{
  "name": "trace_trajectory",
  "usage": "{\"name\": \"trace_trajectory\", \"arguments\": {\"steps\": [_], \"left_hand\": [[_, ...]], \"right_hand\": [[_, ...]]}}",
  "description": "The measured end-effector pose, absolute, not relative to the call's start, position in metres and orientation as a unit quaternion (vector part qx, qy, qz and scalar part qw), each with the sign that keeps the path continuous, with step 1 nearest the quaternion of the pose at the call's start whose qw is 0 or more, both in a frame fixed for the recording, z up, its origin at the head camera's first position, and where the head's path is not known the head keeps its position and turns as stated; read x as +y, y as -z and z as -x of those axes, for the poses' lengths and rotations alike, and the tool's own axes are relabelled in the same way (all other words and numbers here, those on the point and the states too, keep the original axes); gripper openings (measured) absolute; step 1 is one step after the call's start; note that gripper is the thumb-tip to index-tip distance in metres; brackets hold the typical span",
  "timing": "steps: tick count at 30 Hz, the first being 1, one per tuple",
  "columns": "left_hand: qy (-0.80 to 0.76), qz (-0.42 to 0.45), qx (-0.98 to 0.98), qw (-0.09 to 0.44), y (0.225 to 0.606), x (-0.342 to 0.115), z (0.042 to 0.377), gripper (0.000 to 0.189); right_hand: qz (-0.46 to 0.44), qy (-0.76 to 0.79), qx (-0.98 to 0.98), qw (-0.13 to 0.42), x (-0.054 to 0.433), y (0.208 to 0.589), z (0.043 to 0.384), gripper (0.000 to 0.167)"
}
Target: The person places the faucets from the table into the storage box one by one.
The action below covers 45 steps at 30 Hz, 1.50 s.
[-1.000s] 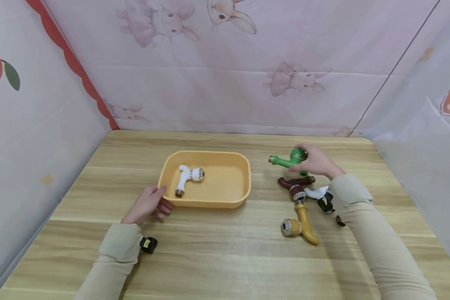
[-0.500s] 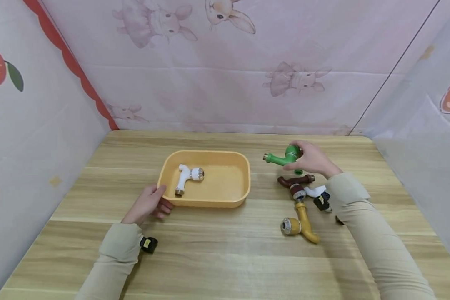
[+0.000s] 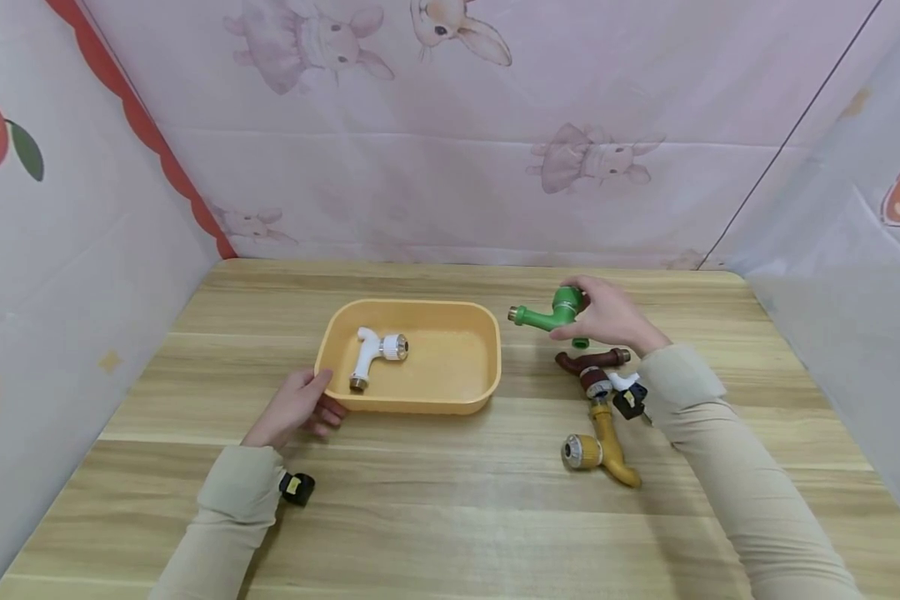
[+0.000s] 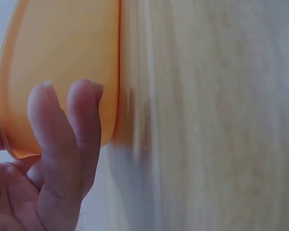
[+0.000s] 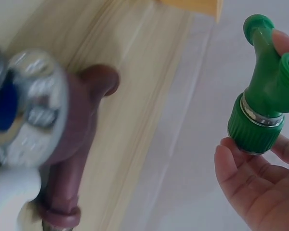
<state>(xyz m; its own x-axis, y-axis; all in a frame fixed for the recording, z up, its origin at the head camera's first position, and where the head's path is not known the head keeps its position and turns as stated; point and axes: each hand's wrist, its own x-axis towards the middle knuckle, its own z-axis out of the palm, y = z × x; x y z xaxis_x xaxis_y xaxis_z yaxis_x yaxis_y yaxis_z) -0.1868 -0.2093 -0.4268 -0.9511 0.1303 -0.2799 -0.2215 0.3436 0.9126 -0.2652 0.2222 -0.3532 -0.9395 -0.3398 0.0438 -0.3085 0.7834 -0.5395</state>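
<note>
My right hand (image 3: pixel 607 315) holds a green tap (image 3: pixel 562 310) by its ribbed knob, with the brass thread pointing left. In the right wrist view, fingers curl beneath that knob and the thumb lies along the body. My left hand (image 3: pixel 297 408) pinches the near left corner of a yellow plastic basin (image 3: pixel 412 406), thumb over the rim; two of its fingers (image 4: pixel 53 130) lie along the outer wall in the left wrist view. Inside the basin, at its left side, lies a white tap (image 3: pixel 371 357) with a brass thread.
Right of the basin, a dark brown tap (image 3: pixel 594 367) and a mustard-yellow tap (image 3: pixel 607 446) lie on the wooden table (image 3: pixel 450 517). Another white tap (image 3: pixel 621 381) is partly hidden behind the right wrist's black camera (image 3: pixel 630 402). Printed fabric (image 3: pixel 450 200) stands behind the table.
My right hand has moved left toward the basin, carrying the green tap. The left hand and basin have stayed in place.
</note>
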Motion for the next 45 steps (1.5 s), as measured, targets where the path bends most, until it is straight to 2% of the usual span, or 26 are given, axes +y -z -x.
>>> {"name": "trace_trajectory", "arguments": {"steps": [18, 31, 45], "left_hand": [[-0.571, 0.026, 0.807, 0.148, 0.430, -0.211, 0.184, 0.047], [-0.567, 0.030, 0.809, 0.152, 0.428, -0.210, 0.183, 0.048], [-0.566, 0.031, 0.809, 0.155, 0.427, -0.211, 0.188, 0.047]], "right_hand": [[0.209, 0.296, 0.932, 0.005, 0.186, 0.347, 0.266, 0.080], [0.227, 0.286, 0.931, 0.019, 0.165, 0.341, 0.268, 0.083], [0.253, 0.289, 0.923, 0.027, 0.141, 0.340, 0.272, 0.076]]}}
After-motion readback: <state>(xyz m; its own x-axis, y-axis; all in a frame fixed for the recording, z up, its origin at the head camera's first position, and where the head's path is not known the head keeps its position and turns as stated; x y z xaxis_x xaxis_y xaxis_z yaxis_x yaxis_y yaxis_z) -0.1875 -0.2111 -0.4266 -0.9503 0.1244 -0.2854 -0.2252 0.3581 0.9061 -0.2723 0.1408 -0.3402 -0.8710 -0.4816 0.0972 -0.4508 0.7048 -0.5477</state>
